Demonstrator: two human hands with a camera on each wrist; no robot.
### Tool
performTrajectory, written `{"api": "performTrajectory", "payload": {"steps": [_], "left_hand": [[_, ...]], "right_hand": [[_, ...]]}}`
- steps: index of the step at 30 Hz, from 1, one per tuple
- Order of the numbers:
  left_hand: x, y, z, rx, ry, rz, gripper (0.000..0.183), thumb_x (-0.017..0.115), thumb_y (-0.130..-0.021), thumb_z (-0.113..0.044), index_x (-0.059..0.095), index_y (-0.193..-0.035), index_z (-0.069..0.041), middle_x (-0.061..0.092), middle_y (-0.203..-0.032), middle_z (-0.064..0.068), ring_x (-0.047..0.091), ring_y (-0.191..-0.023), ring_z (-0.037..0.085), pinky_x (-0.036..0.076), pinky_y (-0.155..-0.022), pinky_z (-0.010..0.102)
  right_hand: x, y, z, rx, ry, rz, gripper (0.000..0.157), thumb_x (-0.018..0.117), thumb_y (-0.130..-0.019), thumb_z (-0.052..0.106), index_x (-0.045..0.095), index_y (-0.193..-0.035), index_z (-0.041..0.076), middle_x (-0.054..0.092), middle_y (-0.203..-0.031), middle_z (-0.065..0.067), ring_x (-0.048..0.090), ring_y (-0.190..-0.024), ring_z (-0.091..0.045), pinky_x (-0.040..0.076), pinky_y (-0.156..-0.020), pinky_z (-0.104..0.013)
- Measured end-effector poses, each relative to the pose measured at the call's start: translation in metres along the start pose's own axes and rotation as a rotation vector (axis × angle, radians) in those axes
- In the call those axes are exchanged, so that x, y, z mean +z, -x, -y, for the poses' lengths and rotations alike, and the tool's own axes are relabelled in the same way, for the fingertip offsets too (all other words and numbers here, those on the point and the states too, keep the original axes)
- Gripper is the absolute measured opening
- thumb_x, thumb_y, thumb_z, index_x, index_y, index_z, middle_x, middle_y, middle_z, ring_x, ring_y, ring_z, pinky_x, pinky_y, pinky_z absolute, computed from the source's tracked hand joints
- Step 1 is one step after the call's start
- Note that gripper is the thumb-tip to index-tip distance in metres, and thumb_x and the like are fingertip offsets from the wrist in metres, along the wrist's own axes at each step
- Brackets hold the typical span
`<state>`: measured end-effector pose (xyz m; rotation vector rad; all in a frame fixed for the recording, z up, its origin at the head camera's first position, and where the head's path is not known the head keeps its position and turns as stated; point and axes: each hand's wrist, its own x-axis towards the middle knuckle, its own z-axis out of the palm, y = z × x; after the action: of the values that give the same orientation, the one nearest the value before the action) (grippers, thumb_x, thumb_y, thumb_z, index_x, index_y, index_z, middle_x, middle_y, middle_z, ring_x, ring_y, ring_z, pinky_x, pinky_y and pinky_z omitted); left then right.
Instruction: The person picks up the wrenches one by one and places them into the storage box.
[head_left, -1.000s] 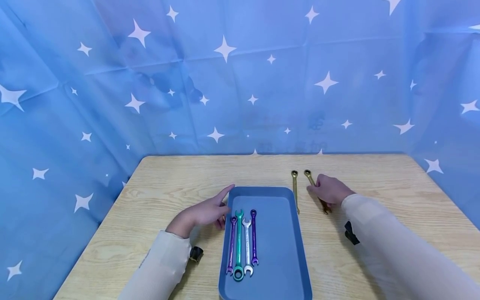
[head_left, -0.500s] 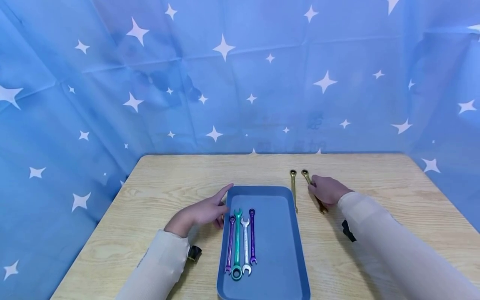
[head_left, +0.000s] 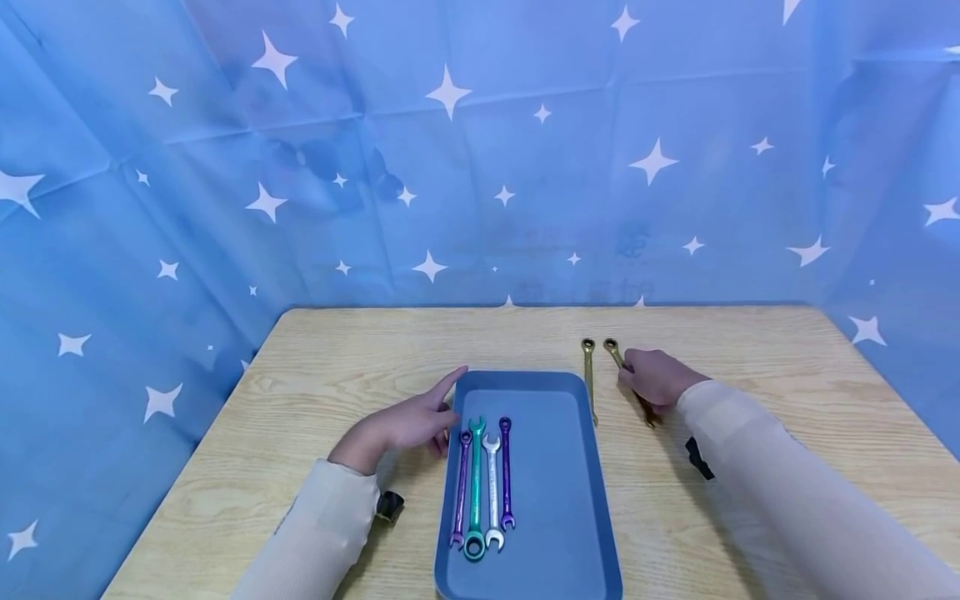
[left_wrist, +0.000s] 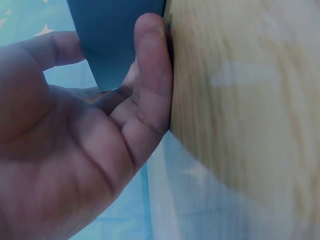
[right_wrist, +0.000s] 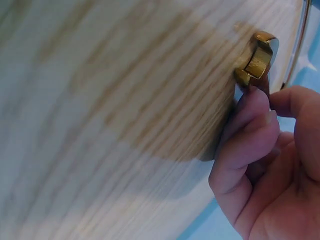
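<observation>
My left hand [head_left: 405, 427] holds the left wall of a blue tray [head_left: 558, 492] near its far corner, index finger stretched along the rim. The left wrist view shows thumb and fingers on either side of the tray's wall. Right of the tray, my right hand [head_left: 658, 380] pinches a gold combination wrench [right_wrist: 257, 62] by its shaft, low over the table. Its ring end [head_left: 611, 344] points away from me, its open end toward me. A second gold wrench [head_left: 588, 375] lies between that hand and the tray.
Inside the tray, side by side on its left half, are a purple wrench [head_left: 461, 487], a green wrench [head_left: 476, 483], a silver wrench [head_left: 492, 487] and another purple wrench [head_left: 506, 471]. A star-patterned blue curtain [head_left: 480, 167] hangs behind the wooden table [head_left: 337, 358].
Both hands keep their places, the left at the tray and the right on the gold wrench. The head view shifts very slightly.
</observation>
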<state>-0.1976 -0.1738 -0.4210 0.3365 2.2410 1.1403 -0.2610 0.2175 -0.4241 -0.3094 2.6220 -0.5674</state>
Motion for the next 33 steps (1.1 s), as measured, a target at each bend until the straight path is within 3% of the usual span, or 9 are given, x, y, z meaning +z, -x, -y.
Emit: {"api": "performTrajectory", "payload": {"steps": [5, 11, 17, 23, 33], "left_hand": [[0.0007, 0.0006, -0.0010, 0.010, -0.022, 0.003, 0.075, 0.041, -0.103, -0.021, -0.003, -0.161, -0.038, 0.064, -0.087, 0.014, 0.067, -0.073, 0.026, 0.054, -0.077, 0.036], [0.0010, 0.0011, -0.0012, 0.006, -0.025, -0.001, 0.075, 0.041, -0.103, -0.021, -0.003, -0.161, -0.038, 0.064, -0.088, 0.014, 0.067, -0.073, 0.025, 0.054, -0.076, 0.036], [0.0007, 0.0012, -0.0006, 0.008, -0.024, 0.000, 0.074, 0.040, -0.103, -0.020, -0.003, -0.161, -0.037, 0.063, -0.087, 0.015, 0.067, -0.073, 0.025, 0.056, -0.074, 0.036], [-0.0001, 0.0010, -0.0002, 0.009, -0.016, -0.002, 0.075, 0.040, -0.103, -0.019, -0.003, -0.161, -0.037, 0.064, -0.089, 0.014, 0.067, -0.072, 0.025, 0.056, -0.071, 0.036], [0.0003, 0.0008, 0.0015, 0.012, -0.010, 0.003, 0.075, 0.041, -0.103, -0.020, -0.003, -0.161, -0.036, 0.063, -0.090, 0.014, 0.067, -0.072, 0.025, 0.057, -0.071, 0.036]], "right_hand": [[-0.0007, -0.0007, 0.0005, 0.001, 0.043, 0.009, 0.025, 0.033, -0.107, 0.021, 0.049, -0.096, 0.006, 0.052, -0.063, -0.007, 0.041, -0.040, -0.013, 0.041, -0.042, -0.031], [-0.0020, -0.0009, -0.0045, -0.026, 0.005, 0.026, 0.029, 0.029, -0.107, 0.023, 0.049, -0.095, 0.005, 0.044, -0.054, -0.002, 0.037, -0.038, -0.012, 0.036, -0.040, -0.029], [-0.0028, -0.0013, -0.0057, -0.040, -0.019, 0.033, 0.031, 0.027, -0.107, 0.024, 0.047, -0.094, 0.003, 0.045, -0.061, -0.004, 0.037, -0.040, -0.012, 0.036, -0.042, -0.029], [-0.0020, -0.0008, -0.0038, -0.036, -0.029, 0.019, 0.031, 0.027, -0.106, 0.024, 0.047, -0.094, 0.003, 0.043, -0.057, -0.002, 0.037, -0.040, -0.012, 0.035, -0.041, -0.027], [-0.0002, -0.0025, -0.0051, -0.014, 0.001, 0.009, 0.023, 0.036, -0.106, 0.019, 0.050, -0.095, 0.003, 0.051, -0.067, -0.008, 0.044, -0.041, -0.012, 0.042, -0.042, -0.028]]}}
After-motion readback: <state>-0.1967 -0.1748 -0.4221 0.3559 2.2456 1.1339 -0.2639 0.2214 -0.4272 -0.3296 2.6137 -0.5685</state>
